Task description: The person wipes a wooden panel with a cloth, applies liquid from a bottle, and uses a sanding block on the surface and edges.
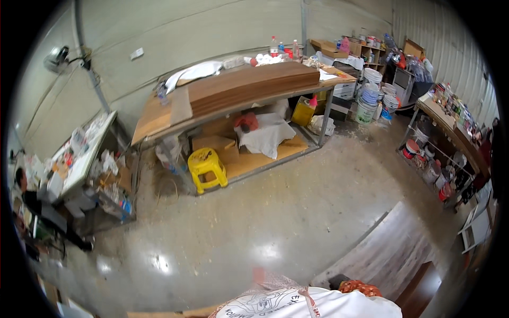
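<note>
My white shirt [350,305] with a dark printed drawing fills the bottom middle, crossed by a thin patterned strap. To its right a red-and-white patterned sleeve [360,288] shows. At the sleeve's left end is a small dark shape, which looks like my right hand [338,281] in a dark glove; its fingers cannot be made out. It is nearest to a grey wood-grain board [379,254] lying low on the right. A brown panel [421,290] lies beside that board. My left hand is out of sight.
Ahead stands a metal-framed workbench bearing stacked brown boards [254,87]. A yellow stool [207,169] stands at its front left leg. Cluttered tables flank it, with paint buckets [366,108] at the back right. Another person [45,212] is at the far left.
</note>
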A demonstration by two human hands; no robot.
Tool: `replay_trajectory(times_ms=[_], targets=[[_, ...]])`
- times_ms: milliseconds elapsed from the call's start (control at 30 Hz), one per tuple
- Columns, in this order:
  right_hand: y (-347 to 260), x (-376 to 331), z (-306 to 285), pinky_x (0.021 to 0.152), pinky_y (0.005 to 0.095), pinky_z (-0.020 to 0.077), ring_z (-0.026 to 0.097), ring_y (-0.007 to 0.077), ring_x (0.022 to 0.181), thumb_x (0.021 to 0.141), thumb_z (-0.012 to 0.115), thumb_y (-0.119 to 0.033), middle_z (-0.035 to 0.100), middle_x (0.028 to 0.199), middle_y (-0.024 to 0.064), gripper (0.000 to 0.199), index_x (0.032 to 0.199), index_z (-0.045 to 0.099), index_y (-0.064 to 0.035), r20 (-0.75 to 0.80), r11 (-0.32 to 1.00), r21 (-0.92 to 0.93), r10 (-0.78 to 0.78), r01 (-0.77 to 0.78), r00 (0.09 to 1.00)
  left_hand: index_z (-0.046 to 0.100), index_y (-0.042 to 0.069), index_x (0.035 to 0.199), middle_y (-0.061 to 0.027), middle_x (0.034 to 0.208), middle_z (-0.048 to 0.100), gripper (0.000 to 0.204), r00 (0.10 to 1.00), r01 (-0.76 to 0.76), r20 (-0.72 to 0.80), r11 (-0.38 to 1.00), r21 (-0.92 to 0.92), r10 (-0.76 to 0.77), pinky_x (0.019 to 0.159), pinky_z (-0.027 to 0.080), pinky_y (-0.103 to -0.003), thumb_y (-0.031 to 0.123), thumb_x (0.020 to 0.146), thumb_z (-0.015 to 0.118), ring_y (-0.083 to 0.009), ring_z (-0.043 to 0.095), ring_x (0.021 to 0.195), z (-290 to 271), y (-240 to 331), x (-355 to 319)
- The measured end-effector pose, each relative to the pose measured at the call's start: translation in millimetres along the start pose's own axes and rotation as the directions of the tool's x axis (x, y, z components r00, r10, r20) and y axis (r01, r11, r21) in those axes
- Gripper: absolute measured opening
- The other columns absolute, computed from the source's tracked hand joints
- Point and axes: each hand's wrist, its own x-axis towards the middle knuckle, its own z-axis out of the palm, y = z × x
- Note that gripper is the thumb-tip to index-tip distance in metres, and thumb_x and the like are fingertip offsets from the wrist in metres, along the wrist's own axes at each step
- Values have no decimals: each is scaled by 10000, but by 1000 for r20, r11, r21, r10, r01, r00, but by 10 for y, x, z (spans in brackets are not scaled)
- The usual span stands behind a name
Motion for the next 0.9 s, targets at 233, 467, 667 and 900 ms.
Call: replay_trajectory(times_ms=[233,467,667,900], targets=[[-63,335,-1061,968,430,445,583,339,1126,892,523,-351,634,1171,185,366,1090,681,-87,-184,831,546,241,-105,953,701,81,923,-160,949,691,362,964,-259,206,774,577,169,777,528,-466,406,863,552,-359,664,855,-1651,592,1511],[455,788,-2534,923,426,474,604,338,1082,881,491,-272,657,1129,156,287,1009,700,-122,-324,954,291,162,-65,932,621,146,1170,-147,984,688,319,814,-446,-363,889,107,453,782,513,-461,303,912,521,-347,656,892,-3334,3685,2664],[2471,2014,-3096,755,474,499,641,362,840,852,515,-226,675,897,190,229,819,697,-90,-790,926,357,369,-122,489,595,156,1250,-135,1107,667,360,575,-638,-313,654,405,756,863,497,-426,282,919,532,-331,630,992,-3498,4791,3553],[2189,1227,-7889,904,353,481,601,233,1041,937,585,-282,654,1042,125,382,1187,584,7,-785,650,618,482,443,388,578,28,1268,-164,1232,613,377,334,-729,-787,672,133,519,921,486,-386,143,911,609,-294,592,1120,-5242,5213,3641]])
